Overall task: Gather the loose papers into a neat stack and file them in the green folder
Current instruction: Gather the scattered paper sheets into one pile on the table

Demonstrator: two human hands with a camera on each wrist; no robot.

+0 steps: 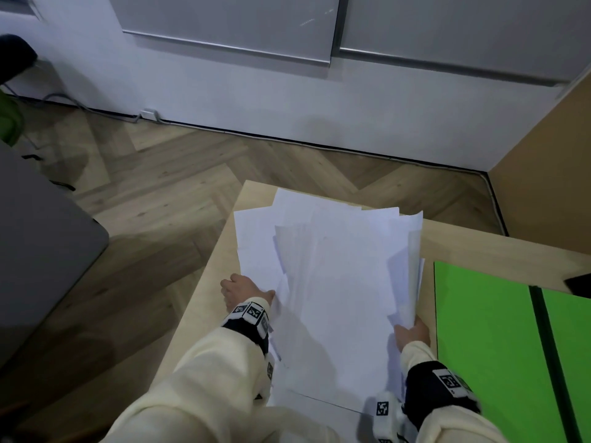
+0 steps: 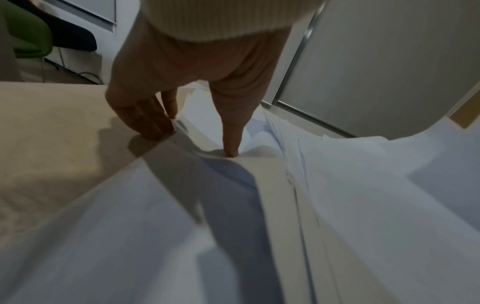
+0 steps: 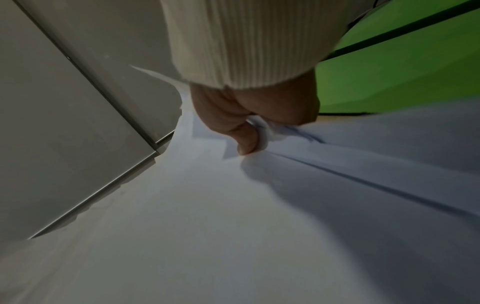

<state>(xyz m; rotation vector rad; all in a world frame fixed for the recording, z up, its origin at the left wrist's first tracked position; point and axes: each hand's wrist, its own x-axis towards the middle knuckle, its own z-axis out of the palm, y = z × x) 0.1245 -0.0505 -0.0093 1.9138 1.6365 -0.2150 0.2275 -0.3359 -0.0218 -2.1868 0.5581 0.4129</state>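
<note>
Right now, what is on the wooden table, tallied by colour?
White: 1 loose pile of papers; the sheets overlap too much to count.
Green: 1 folder, lying open.
Black: 1 object, cut off at the frame edge.
Total: 3

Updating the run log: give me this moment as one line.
stage: gathering | papers: uneven pile on table | left hand: at pile's left edge | right hand: pinches right edge | green folder: open, empty

Herringbone wood floor [image 1: 179, 174], white wall [image 1: 256, 100] with grey panels [image 1: 230, 24], pale wooden table [image 1: 479, 247].
</note>
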